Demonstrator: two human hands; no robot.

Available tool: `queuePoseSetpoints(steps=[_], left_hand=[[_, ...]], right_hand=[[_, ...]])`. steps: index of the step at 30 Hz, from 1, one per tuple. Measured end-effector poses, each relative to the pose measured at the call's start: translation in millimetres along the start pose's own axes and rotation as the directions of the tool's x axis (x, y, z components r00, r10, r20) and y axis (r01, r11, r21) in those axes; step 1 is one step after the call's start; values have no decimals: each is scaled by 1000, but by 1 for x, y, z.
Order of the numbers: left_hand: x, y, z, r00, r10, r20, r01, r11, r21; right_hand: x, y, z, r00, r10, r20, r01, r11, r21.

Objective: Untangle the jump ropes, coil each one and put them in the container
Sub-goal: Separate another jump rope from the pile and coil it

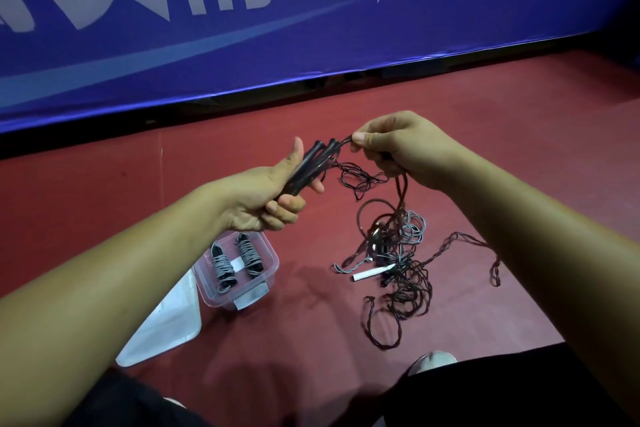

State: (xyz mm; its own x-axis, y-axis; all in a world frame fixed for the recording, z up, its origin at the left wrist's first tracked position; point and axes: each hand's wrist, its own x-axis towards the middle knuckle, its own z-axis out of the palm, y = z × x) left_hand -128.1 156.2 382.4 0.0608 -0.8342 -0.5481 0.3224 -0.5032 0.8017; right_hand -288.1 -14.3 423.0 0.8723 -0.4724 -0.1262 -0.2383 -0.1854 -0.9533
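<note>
- I see the left hand point(273, 194) at centre frame with its fingers curled round a pair of black handles point(311, 165). The thumb lies straight along them.
- The right hand point(405, 152), right of centre, pinches the dark rope point(401, 198) between thumb and forefinger, just beside the handle tips. Its other fingers are curled, and the rope drops from under them.
- The dark rope runs down into a tangle point(398, 284) on the red floor point(104, 218), lower right of centre.
- I note a grey rope point(415, 229) and a white handle point(372, 273) mixed into that tangle.
- The clear container point(214, 295) stands on the floor below the left hand, well apart from the tangle. It holds two coiled ropes point(223, 267), side by side.
- A clear lid point(166, 326) lies against the container's lower left side.
- A blue banner point(242, 45) with pale lettering spans the upper frame.
- I cannot tell how many ropes make up the tangle.
</note>
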Motion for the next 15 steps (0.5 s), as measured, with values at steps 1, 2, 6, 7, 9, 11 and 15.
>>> queuePoseSetpoints(steps=[1,2,6,7,9,11,15], left_hand=[[-1,-1,2,1000,16,20,-17,999,50],[-1,-2,3,999,27,25,-30,992,120],[1,-11,11,1000,28,13,-31,912,409],[1,-12,13,999,16,37,-30,896,442],[-1,-13,16,995,8,97,-54,877,477],[-6,-10,18,988,21,151,-94,860,501],[-10,-1,18,966,214,147,-257,868,425]], right_hand=[[0,1,-2,1000,-6,-13,6,1000,-28],[-1,1,-4,1000,-14,-21,13,998,-60],[0,2,-4,995,-85,-46,72,967,-246],[1,3,-4,993,-110,-49,91,953,-288],[3,7,-6,990,-126,-62,99,942,-321],[4,13,-10,991,-108,-73,84,956,-283],[4,24,-8,1000,-25,8,26,988,-155]])
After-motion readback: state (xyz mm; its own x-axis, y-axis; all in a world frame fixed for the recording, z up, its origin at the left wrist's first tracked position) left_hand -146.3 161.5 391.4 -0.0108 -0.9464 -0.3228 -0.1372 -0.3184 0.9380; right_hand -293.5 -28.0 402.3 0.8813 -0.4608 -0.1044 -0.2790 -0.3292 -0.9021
